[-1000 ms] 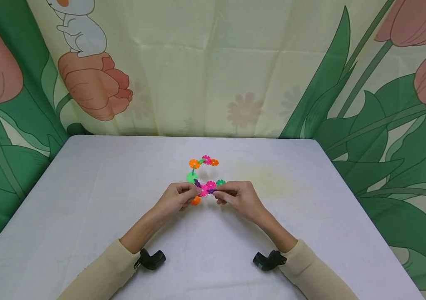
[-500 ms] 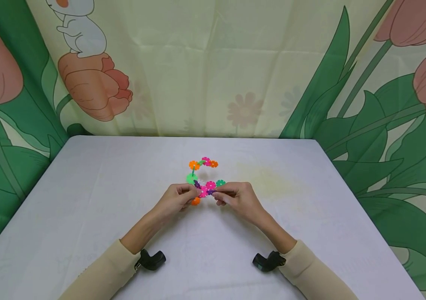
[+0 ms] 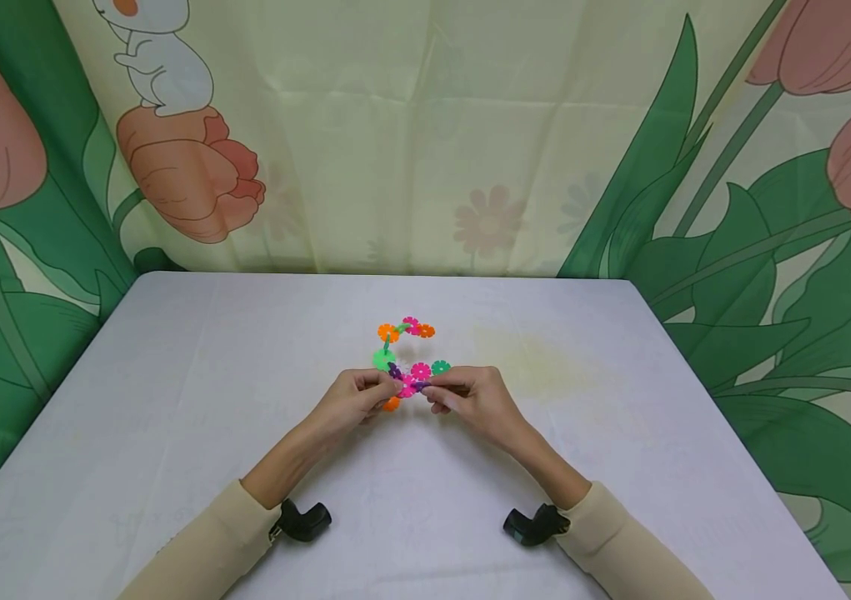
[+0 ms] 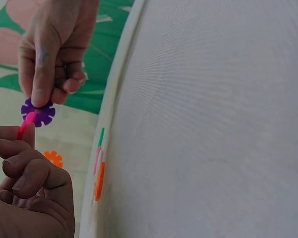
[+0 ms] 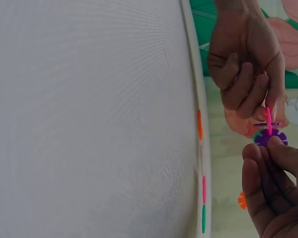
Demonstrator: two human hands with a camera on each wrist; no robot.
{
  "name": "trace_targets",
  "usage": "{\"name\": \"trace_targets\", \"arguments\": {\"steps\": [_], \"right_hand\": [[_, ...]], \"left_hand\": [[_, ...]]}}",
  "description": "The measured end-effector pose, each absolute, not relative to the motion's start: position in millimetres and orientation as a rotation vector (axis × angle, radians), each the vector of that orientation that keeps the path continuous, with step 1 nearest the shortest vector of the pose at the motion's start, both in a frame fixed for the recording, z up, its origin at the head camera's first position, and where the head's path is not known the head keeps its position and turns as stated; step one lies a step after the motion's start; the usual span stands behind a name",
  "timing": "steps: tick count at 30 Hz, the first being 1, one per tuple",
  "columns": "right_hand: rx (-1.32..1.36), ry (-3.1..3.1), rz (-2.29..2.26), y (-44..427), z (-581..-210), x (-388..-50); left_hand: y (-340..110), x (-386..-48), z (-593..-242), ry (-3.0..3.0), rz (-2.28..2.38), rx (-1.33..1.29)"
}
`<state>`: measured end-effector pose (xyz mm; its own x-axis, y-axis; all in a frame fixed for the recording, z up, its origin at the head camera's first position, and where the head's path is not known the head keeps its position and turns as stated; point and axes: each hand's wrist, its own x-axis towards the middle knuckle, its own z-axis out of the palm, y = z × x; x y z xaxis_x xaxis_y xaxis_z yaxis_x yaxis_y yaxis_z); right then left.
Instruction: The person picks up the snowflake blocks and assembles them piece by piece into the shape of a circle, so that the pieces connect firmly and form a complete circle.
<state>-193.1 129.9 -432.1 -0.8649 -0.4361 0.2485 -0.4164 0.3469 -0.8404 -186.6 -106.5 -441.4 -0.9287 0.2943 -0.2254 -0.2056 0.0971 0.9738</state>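
Note:
In the head view my left hand [image 3: 353,396] pinches a pink snowflake disc [image 3: 407,386] with notched edges. My right hand [image 3: 479,400] grips a purple snowflake disc [image 3: 421,386] between thumb and fingertips. The two discs meet edge to edge at a crossed angle; how deep they sit in each other's slots is hard to tell. Beyond the left fingers a linked chain curves away: another purple disc [image 3: 394,369], a light green disc [image 3: 384,359], an orange disc [image 3: 388,332] and further pieces. The left wrist view shows the right hand's purple disc [image 4: 38,113] against the pink disc [image 4: 27,124].
On the white tabletop [image 3: 170,417], near the hands, lie loose discs: an orange disc [image 3: 391,404], a pink disc [image 3: 421,371] and a teal disc [image 3: 441,367]. A printed curtain [image 3: 395,167] hangs behind the table's far edge.
Both hands keep their grips in nearly the same place. The far end of the chain has dipped very slightly in the head view.

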Motion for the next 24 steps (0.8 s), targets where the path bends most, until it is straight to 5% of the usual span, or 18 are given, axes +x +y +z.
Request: {"name": "trace_targets", "arguments": {"steps": [13, 24], "right_hand": [[-0.781, 2.647, -1.415, 137.1, -430.2, -202.8], [-0.429, 2.869, -1.071, 156.6, -440.3, -225.7]], "left_hand": [[-109.9, -190.3, -443.7, 2.059, 1.883, 0.111], [-110.5, -190.8, -444.6, 2.056, 1.868, 0.100]]}}
